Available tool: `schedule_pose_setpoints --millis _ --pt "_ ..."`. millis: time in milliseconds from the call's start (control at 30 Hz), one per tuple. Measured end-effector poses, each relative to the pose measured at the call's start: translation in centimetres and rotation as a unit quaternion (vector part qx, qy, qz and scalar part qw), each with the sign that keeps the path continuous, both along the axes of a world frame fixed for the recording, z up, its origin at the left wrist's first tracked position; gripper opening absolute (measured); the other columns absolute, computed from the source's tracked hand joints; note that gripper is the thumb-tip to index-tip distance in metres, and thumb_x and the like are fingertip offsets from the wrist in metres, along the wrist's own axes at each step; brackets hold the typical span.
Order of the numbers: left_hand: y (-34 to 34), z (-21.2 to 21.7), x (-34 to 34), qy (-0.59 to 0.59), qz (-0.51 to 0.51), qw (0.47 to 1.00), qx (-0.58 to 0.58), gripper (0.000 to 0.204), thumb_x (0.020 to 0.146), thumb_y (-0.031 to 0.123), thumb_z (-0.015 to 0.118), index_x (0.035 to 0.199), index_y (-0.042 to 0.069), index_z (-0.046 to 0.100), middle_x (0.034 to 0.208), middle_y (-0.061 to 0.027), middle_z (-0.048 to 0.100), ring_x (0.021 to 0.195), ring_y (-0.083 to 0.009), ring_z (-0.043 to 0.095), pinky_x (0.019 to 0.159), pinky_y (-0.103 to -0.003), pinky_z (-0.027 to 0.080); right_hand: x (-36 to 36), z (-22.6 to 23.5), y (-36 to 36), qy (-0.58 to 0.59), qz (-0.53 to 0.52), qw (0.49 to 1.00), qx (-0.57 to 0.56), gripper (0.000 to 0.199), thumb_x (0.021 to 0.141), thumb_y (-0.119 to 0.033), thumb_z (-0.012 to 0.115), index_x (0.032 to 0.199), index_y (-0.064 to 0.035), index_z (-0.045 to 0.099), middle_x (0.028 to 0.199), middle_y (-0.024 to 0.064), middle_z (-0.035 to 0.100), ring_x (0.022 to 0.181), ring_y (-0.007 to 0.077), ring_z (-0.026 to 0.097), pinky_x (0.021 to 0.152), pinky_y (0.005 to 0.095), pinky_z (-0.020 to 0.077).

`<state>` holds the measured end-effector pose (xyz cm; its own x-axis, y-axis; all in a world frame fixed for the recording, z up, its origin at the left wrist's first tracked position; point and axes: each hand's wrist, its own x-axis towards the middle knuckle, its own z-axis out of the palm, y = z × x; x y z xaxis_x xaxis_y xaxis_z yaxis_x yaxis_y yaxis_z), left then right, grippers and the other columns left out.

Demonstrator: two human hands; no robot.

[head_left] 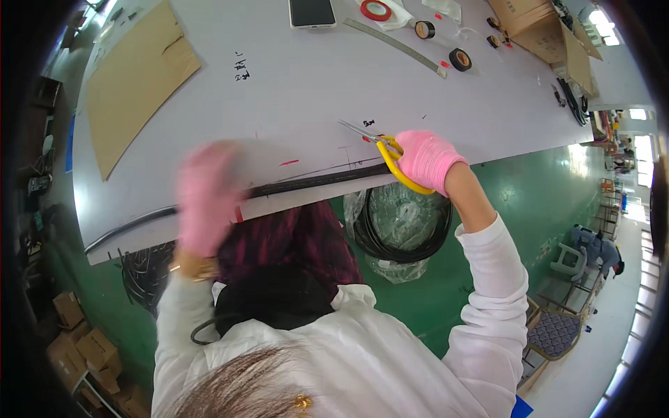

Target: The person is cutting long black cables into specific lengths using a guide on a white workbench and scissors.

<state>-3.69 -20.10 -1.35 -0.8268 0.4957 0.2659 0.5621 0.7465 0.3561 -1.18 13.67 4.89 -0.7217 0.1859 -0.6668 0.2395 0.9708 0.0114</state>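
My right hand [425, 159], in a pink glove, is closed round the yellow handles of a pair of scissors [391, 157]. Their metal blades point up and left over the white table, just above the cable. A long black cable [306, 184] lies along the table's near edge, running from the left corner toward my right hand. My left hand [209, 195], also gloved in pink, is smeared by motion over the left part of this cable. Whether its fingers grip the cable is not visible. A bit of red tape [238, 213] shows beside the left hand at the edge.
Brown cardboard [143, 83] lies on the table's left. A phone [312, 12], a steel ruler [397, 47], a red tape roll [375, 10], black tape rolls [460, 59] and an open carton [540, 35] sit farther back. Coiled black cable [403, 254] in clear plastic rests on the green floor.
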Motion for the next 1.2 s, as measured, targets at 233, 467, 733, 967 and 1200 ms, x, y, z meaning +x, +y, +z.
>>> schedule_pose_setpoints --millis 233,467,733,967,1200 --pt "18.2 0.8 3.8 -0.077 -0.069 0.994 0.024 0.036 0.069 0.029 0.075 0.099 0.010 0.067 0.097 -0.0088 0.062 0.092 -0.0291 0.059 0.081 -0.041 0.047 -0.1 0.0 0.1 0.027 0.013 0.999 -0.037 0.033 0.083 -0.032 0.063 0.095 -0.0022 0.071 0.089 0.0222 0.069 0.085 0.0364 0.068 0.074 0.0415 0.0550" --pt "20.0 0.4 4.1 -0.083 -0.029 0.996 -0.020 0.037 0.070 0.034 0.074 0.095 0.008 0.066 0.095 -0.0076 0.061 0.091 -0.0269 0.059 0.078 -0.039 0.046 0.7 -0.8 1.3 0.041 0.005 0.997 -0.066 0.036 0.084 -0.034 0.062 0.095 -0.0013 0.071 0.088 0.0220 0.069 0.084 0.0362 0.068 0.074 0.0412 0.0551" --pt "20.1 0.5 4.2 -0.081 -0.011 0.996 -0.026 0.038 0.071 0.040 0.075 0.093 0.010 0.066 0.093 -0.0079 0.062 0.089 -0.0270 0.060 0.078 -0.039 0.046 1.9 -0.9 1.7 0.130 0.024 0.985 -0.111 0.033 0.085 -0.032 0.062 0.091 -0.0009 0.067 0.085 0.0223 0.068 0.083 0.0384 0.066 0.073 0.0422 0.0538" --pt "18.8 3.4 4.1 -0.293 -0.100 0.950 0.040 0.022 0.073 0.028 0.069 0.085 0.009 0.070 0.077 -0.0149 0.064 0.077 -0.0287 0.064 0.069 -0.040 0.049 6.6 -0.9 2.6 0.229 0.020 0.949 -0.214 0.023 0.086 -0.020 0.065 0.097 -0.0013 0.058 0.084 0.0202 0.064 0.079 0.0390 0.062 0.069 0.0398 0.0508" --pt "14.8 5.2 4.2 -0.441 -0.092 0.887 0.104 0.019 0.073 0.015 0.063 0.084 0.000 0.065 0.063 -0.0119 0.056 0.056 -0.0205 0.052 0.059 -0.032 0.046 17.4 -2.4 -2.1 0.491 -0.438 0.547 -0.518 0.013 0.083 -0.004 0.065 0.091 -0.0044 0.055 0.079 0.0008 0.055 0.069 0.0120 0.053 0.061 0.0263 0.0436"
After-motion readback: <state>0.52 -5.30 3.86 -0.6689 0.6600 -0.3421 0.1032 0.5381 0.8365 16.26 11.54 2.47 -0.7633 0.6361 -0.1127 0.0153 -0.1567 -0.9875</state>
